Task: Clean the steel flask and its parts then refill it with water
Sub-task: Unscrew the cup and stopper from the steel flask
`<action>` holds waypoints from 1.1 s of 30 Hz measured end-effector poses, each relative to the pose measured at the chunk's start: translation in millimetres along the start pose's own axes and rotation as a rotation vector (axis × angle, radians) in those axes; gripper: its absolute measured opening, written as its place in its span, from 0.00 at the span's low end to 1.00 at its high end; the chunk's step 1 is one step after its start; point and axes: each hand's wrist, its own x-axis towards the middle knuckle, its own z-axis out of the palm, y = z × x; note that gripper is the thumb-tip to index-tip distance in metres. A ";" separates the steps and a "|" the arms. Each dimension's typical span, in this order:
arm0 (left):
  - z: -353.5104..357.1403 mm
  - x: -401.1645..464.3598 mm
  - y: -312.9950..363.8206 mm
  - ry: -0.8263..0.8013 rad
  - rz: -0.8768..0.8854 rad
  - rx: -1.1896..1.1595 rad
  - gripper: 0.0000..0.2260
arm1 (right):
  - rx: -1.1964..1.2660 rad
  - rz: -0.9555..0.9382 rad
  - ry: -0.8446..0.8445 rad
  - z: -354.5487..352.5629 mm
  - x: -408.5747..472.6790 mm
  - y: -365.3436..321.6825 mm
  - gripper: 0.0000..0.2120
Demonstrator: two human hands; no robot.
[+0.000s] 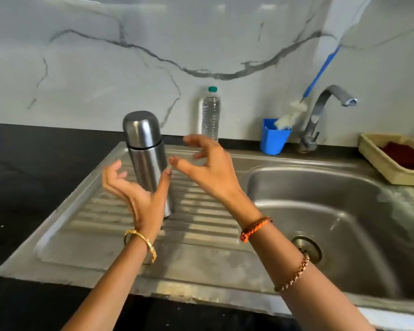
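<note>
The steel flask (pixel 145 149) stands upright on the ribbed steel drainboard (pixel 201 223), with its cap (pixel 141 127) on. My left hand (pixel 139 194) is cupped in front of the flask's lower half: the thumb lies against its right side and the fingers are spread apart from its left side. Just right of the flask, my right hand (pixel 210 168) hovers with its fingers spread and curved, holding nothing.
The sink basin (pixel 320 211) lies to the right, with the tap (pixel 320 111) behind it. A plastic water bottle (pixel 210 115) and a blue cup (pixel 273 139) holding a blue-handled brush (pixel 320 70) stand by the wall. A beige tray (pixel 380 158) sits at far right.
</note>
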 end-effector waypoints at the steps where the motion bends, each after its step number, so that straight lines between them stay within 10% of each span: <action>1: 1.4 2.3 1.3 -0.023 -0.047 -0.021 0.39 | -0.034 -0.031 0.015 -2.9 3.4 -5.1 0.25; 9: -5.6 57.3 -51.0 -0.555 -0.425 -0.305 0.52 | -0.303 -0.029 0.137 34.2 43.6 -41.8 0.33; 15: -2.0 60.5 -46.1 -0.471 -0.441 -0.333 0.27 | -0.531 -0.043 0.007 54.6 67.4 -47.5 0.25; 33: 46.5 50.5 -14.0 -0.708 -0.377 -0.364 0.25 | -0.705 0.015 0.216 6.8 69.2 -39.2 0.20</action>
